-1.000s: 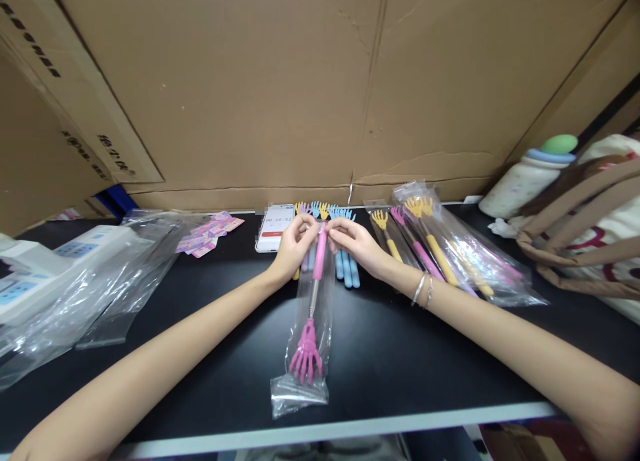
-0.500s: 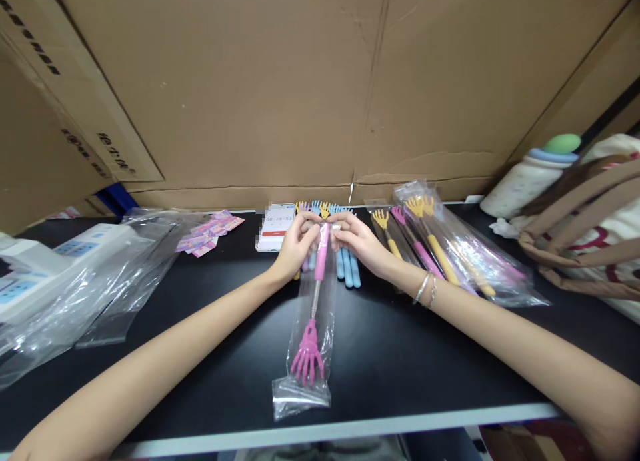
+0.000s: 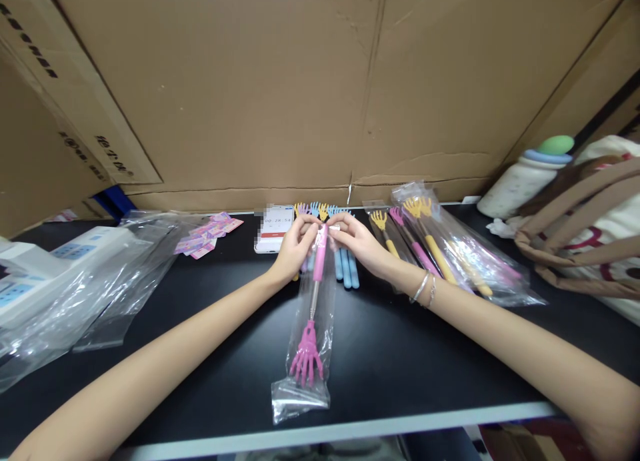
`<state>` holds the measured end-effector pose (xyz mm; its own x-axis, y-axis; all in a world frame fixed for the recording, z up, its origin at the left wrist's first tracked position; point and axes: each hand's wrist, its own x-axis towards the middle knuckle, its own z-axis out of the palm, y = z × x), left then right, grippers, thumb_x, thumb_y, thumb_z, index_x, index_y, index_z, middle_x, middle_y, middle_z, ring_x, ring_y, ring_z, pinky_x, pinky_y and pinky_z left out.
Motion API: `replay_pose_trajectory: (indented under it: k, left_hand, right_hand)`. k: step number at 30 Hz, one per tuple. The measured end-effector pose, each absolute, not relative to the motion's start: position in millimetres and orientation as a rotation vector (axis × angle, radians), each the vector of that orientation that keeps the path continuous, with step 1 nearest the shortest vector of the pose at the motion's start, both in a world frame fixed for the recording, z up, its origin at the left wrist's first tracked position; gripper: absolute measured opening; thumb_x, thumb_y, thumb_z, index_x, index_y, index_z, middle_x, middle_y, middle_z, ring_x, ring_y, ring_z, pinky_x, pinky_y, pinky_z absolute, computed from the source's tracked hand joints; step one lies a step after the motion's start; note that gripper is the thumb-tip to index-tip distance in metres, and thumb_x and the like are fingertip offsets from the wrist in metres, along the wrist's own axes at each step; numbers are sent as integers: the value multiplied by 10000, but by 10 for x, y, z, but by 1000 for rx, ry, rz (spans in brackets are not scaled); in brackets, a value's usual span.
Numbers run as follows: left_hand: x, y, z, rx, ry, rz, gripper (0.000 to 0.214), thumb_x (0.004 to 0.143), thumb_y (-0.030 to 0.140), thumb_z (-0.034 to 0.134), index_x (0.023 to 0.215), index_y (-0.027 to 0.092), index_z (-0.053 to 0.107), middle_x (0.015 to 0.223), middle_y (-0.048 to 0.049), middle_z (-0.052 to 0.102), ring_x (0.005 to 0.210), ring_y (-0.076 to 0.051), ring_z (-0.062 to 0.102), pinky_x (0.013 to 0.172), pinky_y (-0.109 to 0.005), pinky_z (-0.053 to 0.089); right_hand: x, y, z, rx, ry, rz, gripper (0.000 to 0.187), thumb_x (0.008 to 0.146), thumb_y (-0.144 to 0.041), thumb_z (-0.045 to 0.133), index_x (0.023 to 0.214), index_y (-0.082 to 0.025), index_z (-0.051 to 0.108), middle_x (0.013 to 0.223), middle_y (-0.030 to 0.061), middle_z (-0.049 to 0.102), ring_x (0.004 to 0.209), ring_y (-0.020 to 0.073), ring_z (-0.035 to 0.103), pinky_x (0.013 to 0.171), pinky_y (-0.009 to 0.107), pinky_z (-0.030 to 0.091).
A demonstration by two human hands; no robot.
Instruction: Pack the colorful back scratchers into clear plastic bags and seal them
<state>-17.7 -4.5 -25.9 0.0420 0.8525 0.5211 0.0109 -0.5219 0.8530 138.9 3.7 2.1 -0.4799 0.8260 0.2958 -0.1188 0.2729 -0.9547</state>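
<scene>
Two fingertip pinches, by left hand [image 3: 294, 249] and right hand [image 3: 359, 246], hold the clear plastic sleeve [image 3: 325, 314] at its far end, seemingly steadying it around the pink back scratcher [image 3: 309, 341].

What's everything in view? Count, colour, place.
Bagged scratcher: 1, pink, centre
Scratcher bunch: several, blue, yellow, purple, back centre
Packed scratchers: several, yellow, pink, purple, right
Phone: 1, white, back
Cards: several, pink, purple, left
Plastic bags: several, clear, left
Machine: 1, white, left
Bottle: 1, white, right
Wad: 1, white, right
Bag: 1, brown, white, right
Cardboard: several, brown, back
Table: 1, black, beneath
Bracelets: 2, silver, right wrist
Left hand: 1, bare, centre
Right hand: 1, bare, centre
</scene>
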Motion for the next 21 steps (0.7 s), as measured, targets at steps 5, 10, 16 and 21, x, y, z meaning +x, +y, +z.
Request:
replay_pose_trajectory:
  k: [5, 10, 16, 21]
  left_hand:
    - [-174, -45, -262, 1617, 879, 1560, 176, 858, 374, 555, 897, 206, 523, 682, 17, 508, 632, -127, 541, 573, -228, 430]
    - [-169, -43, -278, 1625, 861, 1548, 160, 852, 336, 560, 907, 201, 493, 688, 27, 503, 600, -107, 528, 552, -206, 423]
    - [-154, -64, -272, 1700, 864, 1515, 105, 857, 276, 540, 891, 190, 491, 724, 13, 527, 632, -107, 545, 568, -195, 423]
    - [-148, -102, -243, 1762, 892, 1513, 57, 871, 247, 495, 872, 190, 490, 777, -5, 552, 677, -117, 564, 587, -197, 429]
  right_hand:
    - [1402, 35, 43, -601, -1692, 1366, 160, 837, -263, 526, 956, -191, 447, 656, -61, 478, 621, 96, 490, 629, 253, 400]
    - [1422, 35, 33, -613, -1741, 1317, 173, 844, -288, 540, 945, -194, 437, 668, -54, 486, 632, 102, 502, 628, 255, 405]
    - [1428, 64, -12, -652, -1829, 1258, 183, 853, -316, 533, 954, -197, 438, 693, -44, 494, 645, 113, 527, 625, 267, 429]
    - [1425, 63, -18, -660, -1806, 1273, 179, 857, -324, 529, 953, -202, 441, 716, -41, 500, 648, 107, 545, 635, 265, 462]
